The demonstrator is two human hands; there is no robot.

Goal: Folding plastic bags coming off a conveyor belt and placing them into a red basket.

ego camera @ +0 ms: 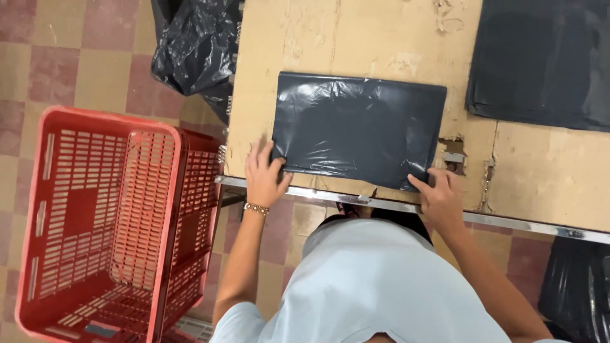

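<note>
Nearest, the left hand [265, 176] lies flat with fingers spread on the near-left corner of a dark grey flat plastic mailing bag [358, 130], while the right hand [440, 194] pinches its near-right corner with fingers narrowed. The bag lies flat on the worn cardboard-covered table [356, 38], just past the metal table edge [508, 222], and seems to be getting squared up; a firm grip on both near corners looks needed. Left stands a red slotted plastic crate [108, 222]; farther right, a stack of dark grey bags [540, 60].
</note>
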